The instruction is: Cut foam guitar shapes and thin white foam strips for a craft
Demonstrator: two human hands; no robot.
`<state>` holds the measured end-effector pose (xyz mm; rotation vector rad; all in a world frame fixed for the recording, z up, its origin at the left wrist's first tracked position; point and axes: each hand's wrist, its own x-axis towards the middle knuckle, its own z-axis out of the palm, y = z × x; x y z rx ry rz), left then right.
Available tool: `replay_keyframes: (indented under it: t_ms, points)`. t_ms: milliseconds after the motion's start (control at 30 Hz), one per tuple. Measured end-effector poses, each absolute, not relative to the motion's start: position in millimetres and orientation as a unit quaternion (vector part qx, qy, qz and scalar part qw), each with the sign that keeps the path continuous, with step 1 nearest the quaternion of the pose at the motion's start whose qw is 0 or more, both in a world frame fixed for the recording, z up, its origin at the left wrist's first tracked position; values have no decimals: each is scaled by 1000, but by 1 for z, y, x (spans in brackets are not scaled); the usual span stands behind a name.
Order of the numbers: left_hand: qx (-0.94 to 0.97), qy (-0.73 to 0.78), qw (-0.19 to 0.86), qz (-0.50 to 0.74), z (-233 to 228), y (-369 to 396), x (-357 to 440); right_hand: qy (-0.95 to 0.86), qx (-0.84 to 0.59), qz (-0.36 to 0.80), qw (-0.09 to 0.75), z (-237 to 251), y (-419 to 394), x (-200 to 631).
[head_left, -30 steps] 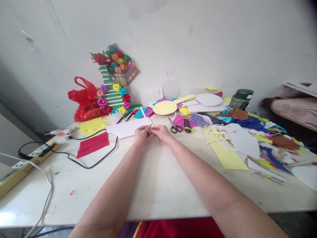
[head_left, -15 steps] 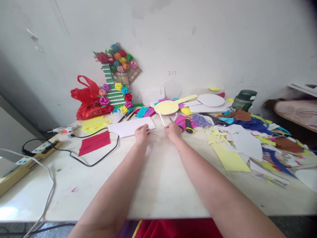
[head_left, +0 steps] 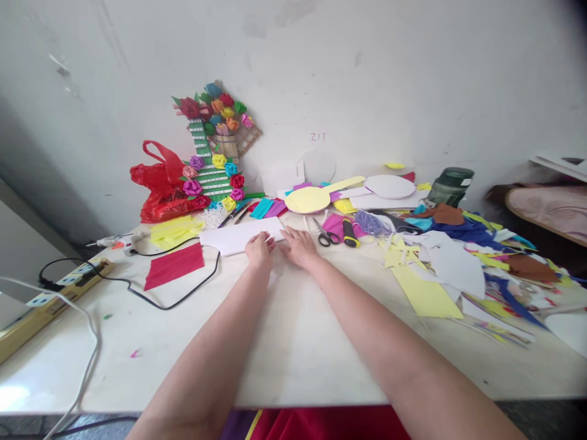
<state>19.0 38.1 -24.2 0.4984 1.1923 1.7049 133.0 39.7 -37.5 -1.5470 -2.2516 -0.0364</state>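
A white rectangular sheet or board lies on the table. At its front right part is my left hand, fingers curled together; what they hold, if anything, is too small to make out. My right hand lies palm down by the board's right end, fingers stretched out and spread, with the fingertips at its edge. To the right of that hand are scissors with black handles and a yellow-and-black handled tool.
A dark red crepe sheet and a black cord lie left. Behind stand a flower-decorated green guitar shape and a red bag. A yellow paper paddle, paper scraps and a bottle lie or stand right.
My right hand has moved left to the board and spread its fingers; the thin white strip it held upright is no longer plainly visible. My left hand has shifted slightly left, fingers more curled.
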Motion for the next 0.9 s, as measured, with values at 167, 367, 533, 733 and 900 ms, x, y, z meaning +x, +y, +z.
replay_keyframes:
  t_ms: [167,367,533,733,900]
  points:
    - [225,571,384,690,-22,38,20,-830,-536,8,155,-38,39,127]
    - [209,605,348,685,-14,38,20,-817,-543,-49,188,-36,34,127]
    - [142,593,373,699,-3,36,19,-816,-543,-40,198,-39,37,128]
    - [80,620,348,698,-9,39,8,-822,-536,-16,193,-39,42,132]
    - [24,525,399,752,-10,41,3,-822,-529,-17,209,-40,44,134]
